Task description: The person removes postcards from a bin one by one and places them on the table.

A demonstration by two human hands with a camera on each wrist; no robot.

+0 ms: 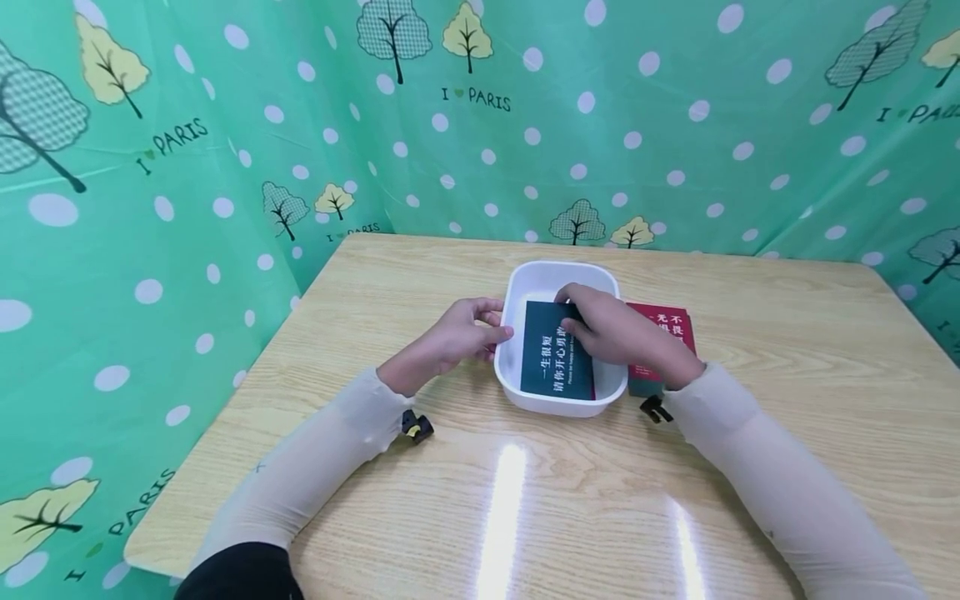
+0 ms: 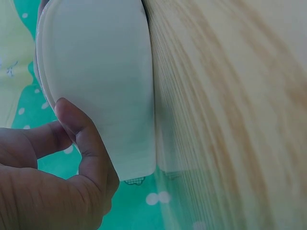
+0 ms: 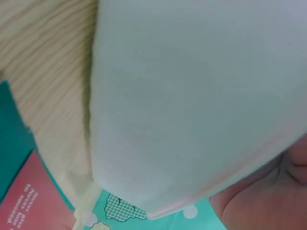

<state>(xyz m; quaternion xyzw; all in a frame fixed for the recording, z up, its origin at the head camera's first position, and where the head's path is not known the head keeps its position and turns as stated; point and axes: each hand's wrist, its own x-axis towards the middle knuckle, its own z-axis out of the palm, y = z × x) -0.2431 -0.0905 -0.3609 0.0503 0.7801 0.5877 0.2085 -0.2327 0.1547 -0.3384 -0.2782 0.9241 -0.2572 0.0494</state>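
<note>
A white plastic basin [image 1: 562, 406] stands on the table, with a dark green notebook [image 1: 546, 350] bearing white lettering lying in it; a strip of red shows at the notebook's lower edge. At the basin's left rim, my left hand [image 1: 468, 337] pinches the wall, thumb and fingers on either side; the left wrist view shows this hand [image 2: 81, 163] from outside. My right hand [image 1: 603, 327] reaches over the right rim and holds the notebook's right side between thumb and fingers. In the right wrist view the basin wall [image 3: 192, 105] hides those fingertips.
Right of the basin lies a stack with a red notebook [image 1: 681, 327] above a dark green one [image 1: 645, 387], partly under the right forearm. Small black devices [image 1: 417, 427] sit by both wrists. A green patterned curtain [image 1: 480, 167] hangs behind the wooden table [image 1: 787, 400].
</note>
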